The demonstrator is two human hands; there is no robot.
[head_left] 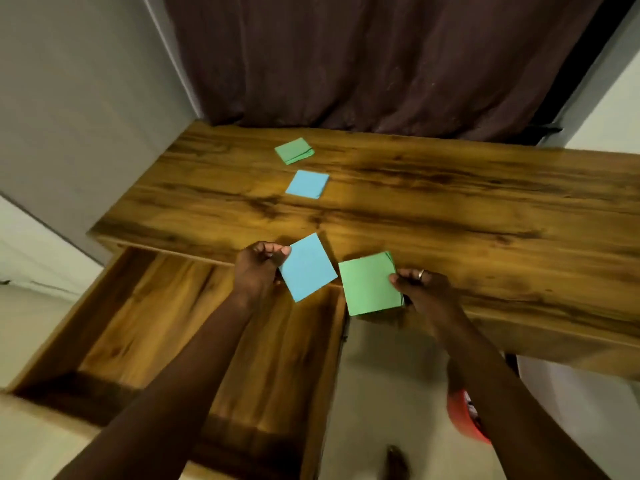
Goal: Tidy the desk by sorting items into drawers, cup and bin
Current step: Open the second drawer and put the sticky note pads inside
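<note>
Open drawer [145,327] below wood desk [450,209]; brown curtain [381,57] behind

This looks like a room in a home, maybe a bedroom or a small study corner. A long brown wooden desk [433,209] with dark wavy grain stands against the wall. Behind it hangs a dark brown cloth curtain [381,60] with soft folds, the kind people put over a window at home. Plain grey-white walls [69,98] stand on each side. A big wooden drawer [173,341] is pulled out from the desk. The floor [381,375] is pale and smooth. Small square paper notes, blue [307,183] and green [294,151], lie on the desk, like things for writing or homework.
</note>
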